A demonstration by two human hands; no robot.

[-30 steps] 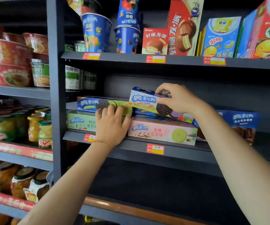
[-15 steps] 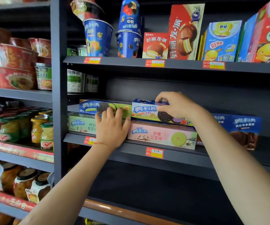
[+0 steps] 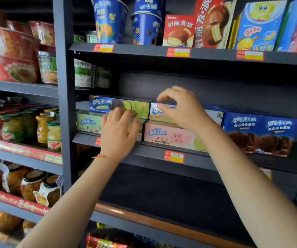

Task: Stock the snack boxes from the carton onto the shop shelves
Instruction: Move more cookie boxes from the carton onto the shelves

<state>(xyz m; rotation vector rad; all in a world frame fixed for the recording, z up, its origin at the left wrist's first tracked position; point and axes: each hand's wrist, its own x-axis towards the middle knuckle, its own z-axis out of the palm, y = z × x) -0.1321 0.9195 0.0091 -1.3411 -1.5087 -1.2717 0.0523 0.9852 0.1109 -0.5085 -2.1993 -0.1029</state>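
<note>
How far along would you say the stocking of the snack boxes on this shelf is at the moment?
Done: a pale green box and a pink box lie on the middle shelf, with a blue-green box stacked on the green one. In hand: the right hand pinches a fourth box on top of the pink one, while the left hand rests on the left stack. Left: I cannot tell, since the carton is out of view.
</note>
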